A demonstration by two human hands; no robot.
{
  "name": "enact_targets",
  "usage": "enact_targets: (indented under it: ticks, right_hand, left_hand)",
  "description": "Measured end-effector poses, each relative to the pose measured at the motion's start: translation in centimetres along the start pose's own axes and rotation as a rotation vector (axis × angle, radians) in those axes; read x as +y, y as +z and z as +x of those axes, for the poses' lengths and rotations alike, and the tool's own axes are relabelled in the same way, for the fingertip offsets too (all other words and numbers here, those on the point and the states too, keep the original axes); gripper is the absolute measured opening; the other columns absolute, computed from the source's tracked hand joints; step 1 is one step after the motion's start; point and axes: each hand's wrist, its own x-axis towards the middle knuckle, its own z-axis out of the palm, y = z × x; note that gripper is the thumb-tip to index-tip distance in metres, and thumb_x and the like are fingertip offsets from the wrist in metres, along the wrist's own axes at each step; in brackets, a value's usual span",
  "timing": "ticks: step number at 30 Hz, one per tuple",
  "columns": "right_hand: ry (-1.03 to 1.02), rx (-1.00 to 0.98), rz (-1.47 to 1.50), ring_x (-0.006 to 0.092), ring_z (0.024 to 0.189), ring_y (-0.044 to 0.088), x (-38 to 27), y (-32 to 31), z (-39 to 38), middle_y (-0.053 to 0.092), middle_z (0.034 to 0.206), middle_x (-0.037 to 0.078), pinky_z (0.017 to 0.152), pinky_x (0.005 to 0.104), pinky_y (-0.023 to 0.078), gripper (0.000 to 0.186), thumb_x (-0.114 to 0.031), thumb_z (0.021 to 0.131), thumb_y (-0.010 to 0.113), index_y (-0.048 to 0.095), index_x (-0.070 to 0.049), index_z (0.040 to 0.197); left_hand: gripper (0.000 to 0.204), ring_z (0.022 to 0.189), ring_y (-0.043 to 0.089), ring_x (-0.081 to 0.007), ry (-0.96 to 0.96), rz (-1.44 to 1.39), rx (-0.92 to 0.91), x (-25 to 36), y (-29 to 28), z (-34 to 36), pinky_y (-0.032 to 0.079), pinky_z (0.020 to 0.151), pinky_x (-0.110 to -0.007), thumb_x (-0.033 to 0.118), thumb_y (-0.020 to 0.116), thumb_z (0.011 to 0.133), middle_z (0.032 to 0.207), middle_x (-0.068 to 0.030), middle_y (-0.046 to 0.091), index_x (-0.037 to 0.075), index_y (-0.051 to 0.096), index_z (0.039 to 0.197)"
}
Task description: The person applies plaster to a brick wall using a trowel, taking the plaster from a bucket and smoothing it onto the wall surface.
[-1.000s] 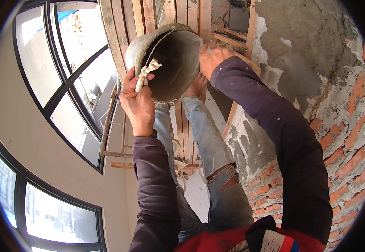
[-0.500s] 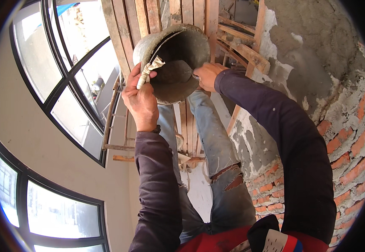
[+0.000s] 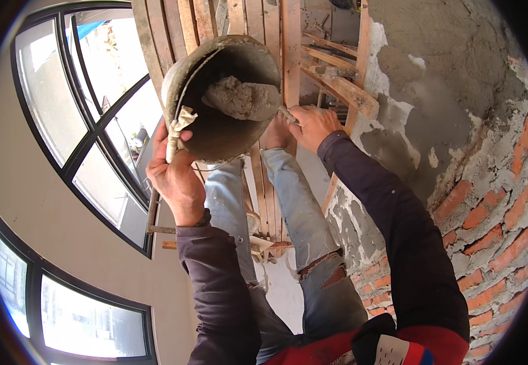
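A mortar-stained bucket (image 3: 218, 139) is tipped so that its mouth faces me, above my legs. My left hand (image 3: 180, 182) is closed on its wire handle, where a pale cloth wrapping (image 3: 180, 126) is wound and knotted, with fingers against the rim. At the opposite side of the mouth my right hand (image 3: 315, 126) grips a trowel (image 3: 270, 102) by its handle, which is mostly hidden in the fingers. The trowel's blade reaches into the bucket, carrying a lump of wet grey mortar (image 3: 234, 97).
Wooden planks (image 3: 291, 55) run beneath my feet, with loose timber (image 3: 343, 91) beyond them. To the right rises a brick wall (image 3: 486, 255) partly coated in grey plaster (image 3: 410, 134). Black-framed windows (image 3: 96, 121) and a pale wall (image 3: 124, 274) stand on the left.
The bucket and my left hand have shifted left. The trowel blade, bare-looking before, now bears a heap of mortar; my right hand has moved slightly right and down.
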Motion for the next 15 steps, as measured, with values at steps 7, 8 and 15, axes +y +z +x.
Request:
enact_targets:
  ticks: [7, 8, 15]
  right_hand:
    - [0.024, -0.068, 0.036, 0.038, 0.082, 0.067, -0.9, -0.2, 0.3, 0.069, 0.091, 0.016, 0.073, 0.0486, 0.053, 0.026, -0.024, 0.088, 0.06, 0.064, -0.01, 0.111]
    - [0.001, -0.029, 0.055, 0.038, 0.082, 0.067, -0.8, -0.1, 0.1, 0.069, 0.091, 0.017, 0.073, 0.0483, 0.053, 0.026, -0.024, 0.089, 0.06, 0.064, -0.01, 0.11]
    - [-0.183, 0.178, 0.282, 0.035, 0.068, 0.063, -2.1, -3.5, -2.9, 0.066, 0.08, 0.014, 0.064, 0.0429, 0.052, 0.02, -0.019, 0.088, 0.064, 0.064, -0.004, 0.101]
  left_hand:
    - [0.034, 0.118, 0.057, -0.0229, 0.036, -0.073, 0.029, 0.8, 1.8, 0.0, 0.043, 0.102, -0.033, -0.009, 0.049, 0.073, 0.128, -0.0147, 0.058, -0.001, 0.074, 0.094]
    - [0.039, 0.099, 0.058, -0.0155, 0.071, -0.039, 0.051, 0.8, 2.1, 0.1, 0.043, 0.087, -0.025, -0.007, 0.047, 0.076, 0.116, -0.0111, 0.063, -0.005, 0.066, 0.11]
    - [0.048, 0.087, 0.056, -0.0104, 0.047, -0.037, 0.125, -0.2, -0.3, 0.7, 0.042, 0.075, -0.019, -0.007, 0.043, 0.073, 0.104, -0.0059, 0.064, -0.01, 0.06, 0.118]
